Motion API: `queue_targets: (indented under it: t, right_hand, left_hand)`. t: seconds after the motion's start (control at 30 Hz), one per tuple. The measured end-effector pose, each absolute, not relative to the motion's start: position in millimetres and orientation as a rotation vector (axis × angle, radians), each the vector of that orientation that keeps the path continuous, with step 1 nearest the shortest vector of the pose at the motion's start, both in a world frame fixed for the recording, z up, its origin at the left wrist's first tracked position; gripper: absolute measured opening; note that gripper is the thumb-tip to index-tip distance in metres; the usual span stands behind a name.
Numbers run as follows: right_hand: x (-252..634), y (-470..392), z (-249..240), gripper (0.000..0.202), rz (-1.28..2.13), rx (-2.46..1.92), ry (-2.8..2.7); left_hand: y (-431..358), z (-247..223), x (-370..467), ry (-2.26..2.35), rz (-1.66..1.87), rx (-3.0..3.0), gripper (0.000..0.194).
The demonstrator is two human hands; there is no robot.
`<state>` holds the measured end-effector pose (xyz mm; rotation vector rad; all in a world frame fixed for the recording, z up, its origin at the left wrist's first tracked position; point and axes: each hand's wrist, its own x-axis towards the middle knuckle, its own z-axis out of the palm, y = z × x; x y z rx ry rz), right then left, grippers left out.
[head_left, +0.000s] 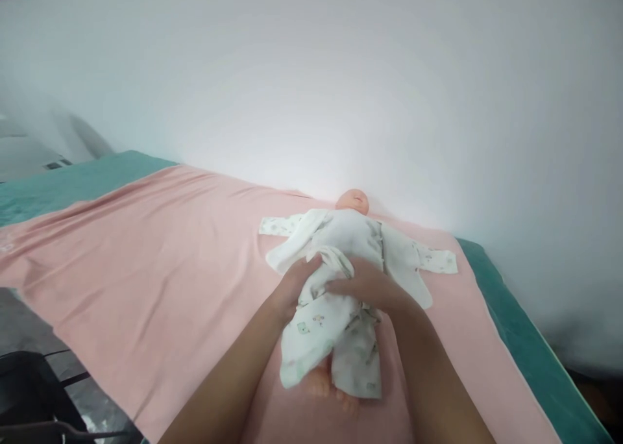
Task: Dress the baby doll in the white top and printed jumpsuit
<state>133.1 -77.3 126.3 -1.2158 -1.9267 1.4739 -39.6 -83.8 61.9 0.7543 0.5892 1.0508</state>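
Observation:
A doll lies on its back on a pink blanket [126,256], its head [354,200] toward the wall. A white patterned top [348,230] is under and over its torso, sleeves spread to both sides. Bunched white trousers [316,333] with small prints lie over the legs, and the doll's feet [318,379] show below them. My left hand [296,282] grips the bunched cloth from the left, thumb on top. From the right, my right hand [363,282] holds the same cloth, its fingers pressed onto it; part of its grip is hidden.
The blanket covers a green surface [520,340] that shows at the right and at the far left. A pale wall [311,87] rises right behind the doll. A black chair-like object [34,392] stands at the lower left.

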Motion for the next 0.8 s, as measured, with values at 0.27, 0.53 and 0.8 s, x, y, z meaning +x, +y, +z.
queue_targets:
  t: [0.27, 0.53, 0.8]
  right_hand:
    - [143, -71, 108, 0.048, 1.387, -1.144, -1.495]
    - [140, -80, 119, 0.045, 1.322, -1.152, -2.065]
    - [130, -75, 113, 0.017, 0.940, -1.280, -2.391]
  left_hand:
    - [-93, 77, -38, 0.804, 0.938, 1.173, 0.036]
    - [-110, 82, -36, 0.448, 1.028, 0.648, 0.046]
    - [-163, 89, -30, 0.531, 1.127, 0.549, 0.047]
